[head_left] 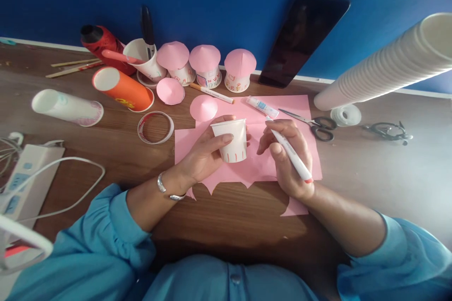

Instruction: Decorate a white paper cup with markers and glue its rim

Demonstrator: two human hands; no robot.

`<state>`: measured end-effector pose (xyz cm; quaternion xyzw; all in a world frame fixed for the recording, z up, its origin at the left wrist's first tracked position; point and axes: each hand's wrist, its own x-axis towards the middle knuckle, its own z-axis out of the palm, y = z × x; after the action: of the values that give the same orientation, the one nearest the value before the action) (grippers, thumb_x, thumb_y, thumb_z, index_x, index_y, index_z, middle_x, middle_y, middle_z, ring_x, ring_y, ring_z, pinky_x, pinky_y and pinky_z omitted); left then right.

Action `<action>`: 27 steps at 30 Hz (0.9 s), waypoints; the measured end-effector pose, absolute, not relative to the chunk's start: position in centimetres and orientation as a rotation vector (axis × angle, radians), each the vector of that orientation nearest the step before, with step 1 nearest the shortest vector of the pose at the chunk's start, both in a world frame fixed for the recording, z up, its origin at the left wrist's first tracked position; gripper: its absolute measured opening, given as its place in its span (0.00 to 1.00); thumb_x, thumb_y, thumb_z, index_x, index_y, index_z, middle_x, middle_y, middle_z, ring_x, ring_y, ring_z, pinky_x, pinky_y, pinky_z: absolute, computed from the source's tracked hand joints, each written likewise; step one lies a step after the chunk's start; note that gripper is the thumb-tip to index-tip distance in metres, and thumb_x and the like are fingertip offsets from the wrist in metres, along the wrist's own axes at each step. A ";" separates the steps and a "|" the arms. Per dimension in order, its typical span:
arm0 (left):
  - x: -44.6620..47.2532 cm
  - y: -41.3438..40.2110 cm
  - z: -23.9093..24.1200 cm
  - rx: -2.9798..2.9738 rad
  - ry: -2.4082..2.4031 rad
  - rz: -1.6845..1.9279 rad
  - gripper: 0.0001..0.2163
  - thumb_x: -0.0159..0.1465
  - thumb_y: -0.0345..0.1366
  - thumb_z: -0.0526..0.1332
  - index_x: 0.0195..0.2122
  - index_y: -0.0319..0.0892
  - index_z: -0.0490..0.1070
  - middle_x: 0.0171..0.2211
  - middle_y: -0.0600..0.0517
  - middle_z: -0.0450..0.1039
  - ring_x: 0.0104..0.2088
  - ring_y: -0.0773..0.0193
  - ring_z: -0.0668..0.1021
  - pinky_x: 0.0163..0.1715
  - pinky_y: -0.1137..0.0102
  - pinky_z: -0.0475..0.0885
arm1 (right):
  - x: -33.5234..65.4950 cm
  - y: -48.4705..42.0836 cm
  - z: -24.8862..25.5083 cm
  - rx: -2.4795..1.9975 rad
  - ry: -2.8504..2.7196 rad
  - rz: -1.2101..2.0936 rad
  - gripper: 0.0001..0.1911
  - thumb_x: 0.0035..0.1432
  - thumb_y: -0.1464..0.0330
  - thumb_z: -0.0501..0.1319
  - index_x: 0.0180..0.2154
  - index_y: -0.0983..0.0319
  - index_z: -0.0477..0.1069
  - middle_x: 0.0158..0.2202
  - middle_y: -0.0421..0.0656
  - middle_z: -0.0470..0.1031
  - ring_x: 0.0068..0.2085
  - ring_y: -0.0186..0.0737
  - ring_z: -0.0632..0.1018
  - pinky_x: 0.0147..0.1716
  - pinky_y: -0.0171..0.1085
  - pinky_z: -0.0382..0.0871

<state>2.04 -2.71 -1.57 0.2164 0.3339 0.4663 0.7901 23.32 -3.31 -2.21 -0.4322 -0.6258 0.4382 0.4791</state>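
Note:
My left hand (pixel 208 150) is closed around a white paper cup (pixel 233 138), its thumb across the near side. Short red strokes line the cup's lower part. In my right hand (pixel 291 157) rests a white marker with a red end (pixel 296 162), slanting up toward the cup but apart from it. Both hands are over cut pink paper (pixel 261 164). A pink paper cone (pixel 204 108) lies just beyond my left hand. A glue stick (pixel 262 106) and scissors (pixel 314 124) are beyond my right hand.
Several decorated cups stand along the blue wall, three with pink cone roofs (pixel 205 59). A tall stack of white cups (pixel 384 63) leans at right, near a phone (pixel 303 37). At left are an orange cup (pixel 122 89), a tape roll (pixel 155 128) and a power strip (pixel 30 178).

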 end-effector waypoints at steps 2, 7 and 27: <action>1.9 -2.9 -1.5 0.520 0.738 1.006 0.28 0.59 0.41 0.79 0.58 0.50 0.72 0.49 0.49 0.82 0.50 0.52 0.84 0.48 0.61 0.78 | 23.1 -3.1 -2.2 -1.048 -1.539 0.978 0.16 0.76 0.51 0.60 0.57 0.49 0.74 0.42 0.43 0.73 0.41 0.46 0.80 0.52 0.55 0.77; 1.9 -3.5 -1.6 0.729 0.820 1.086 0.28 0.59 0.42 0.79 0.58 0.53 0.72 0.48 0.51 0.78 0.48 0.56 0.80 0.42 0.65 0.75 | 22.8 -2.7 -3.0 -1.069 -1.571 0.957 0.14 0.76 0.60 0.61 0.59 0.48 0.71 0.44 0.42 0.72 0.40 0.44 0.79 0.50 0.54 0.77; 1.9 -4.7 -2.3 1.393 1.018 1.164 0.34 0.55 0.28 0.77 0.60 0.50 0.65 0.63 0.43 0.70 0.66 0.45 0.73 0.69 0.49 0.65 | 22.9 -2.4 -3.4 -1.047 -1.657 0.912 0.24 0.71 0.65 0.65 0.65 0.49 0.63 0.59 0.48 0.67 0.41 0.41 0.78 0.41 0.49 0.83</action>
<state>1.94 -4.69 -2.32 0.5773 0.4220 0.4826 0.5057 22.86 -2.45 -3.44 -0.4272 -0.6765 0.3722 0.4705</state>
